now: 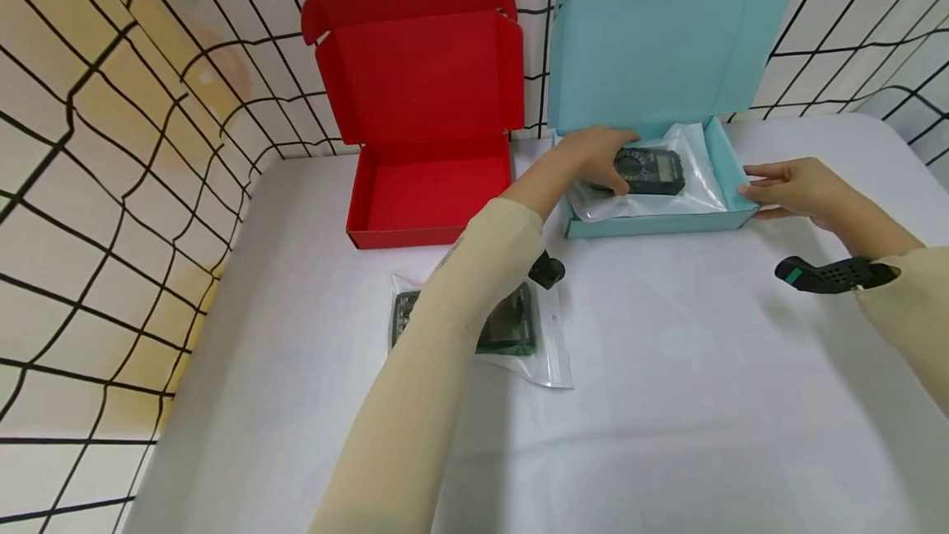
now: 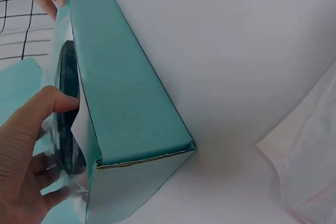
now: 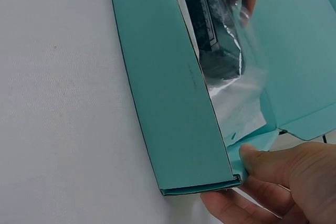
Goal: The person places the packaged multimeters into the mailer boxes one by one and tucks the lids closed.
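My left hand (image 1: pixel 593 156) grips a black multimeter (image 1: pixel 656 171) in a clear plastic bag, with the thumb at its front edge and fingers behind it. This bagged multimeter lies within the open light blue cardboard box (image 1: pixel 652 226) at the back right. At the box's right end, my right hand (image 1: pixel 797 188) holds the side wall, thumb over the top edge and fingers outside, as the right wrist view shows. Beneath my left forearm, partly hidden, a second dark device (image 1: pixel 511 328) in a clear bag lies on the table.
An open red cardboard box (image 1: pixel 430 192) stands left of the light blue one, its lid raised. Black wire mesh (image 1: pixel 111 188) borders the white table (image 1: pixel 667 402) at the left and back. Each wrist carries a black camera mount (image 1: pixel 838 276).
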The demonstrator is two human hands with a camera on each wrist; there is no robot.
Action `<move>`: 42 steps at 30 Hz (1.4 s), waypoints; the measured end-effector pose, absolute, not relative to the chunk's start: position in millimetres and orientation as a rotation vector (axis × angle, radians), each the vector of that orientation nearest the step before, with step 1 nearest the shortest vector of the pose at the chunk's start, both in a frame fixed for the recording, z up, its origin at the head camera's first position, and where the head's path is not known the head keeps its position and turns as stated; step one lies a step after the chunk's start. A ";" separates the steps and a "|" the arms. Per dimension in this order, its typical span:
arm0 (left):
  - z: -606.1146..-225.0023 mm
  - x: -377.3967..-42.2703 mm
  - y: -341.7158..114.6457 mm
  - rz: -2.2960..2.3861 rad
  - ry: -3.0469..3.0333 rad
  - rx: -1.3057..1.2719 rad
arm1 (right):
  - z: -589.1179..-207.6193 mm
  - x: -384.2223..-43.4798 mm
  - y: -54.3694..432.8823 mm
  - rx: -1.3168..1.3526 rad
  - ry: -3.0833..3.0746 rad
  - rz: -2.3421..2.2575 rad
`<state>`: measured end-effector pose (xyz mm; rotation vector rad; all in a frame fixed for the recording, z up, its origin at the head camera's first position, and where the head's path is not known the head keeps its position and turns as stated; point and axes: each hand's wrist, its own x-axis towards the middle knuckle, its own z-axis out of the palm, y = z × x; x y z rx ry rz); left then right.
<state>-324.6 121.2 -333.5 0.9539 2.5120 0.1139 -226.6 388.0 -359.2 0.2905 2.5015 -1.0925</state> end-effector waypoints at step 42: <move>-359.2 -313.0 102.1 0.003 2.752 0.904 | -352.1 -224.6 378.8 0.227 2.548 -0.988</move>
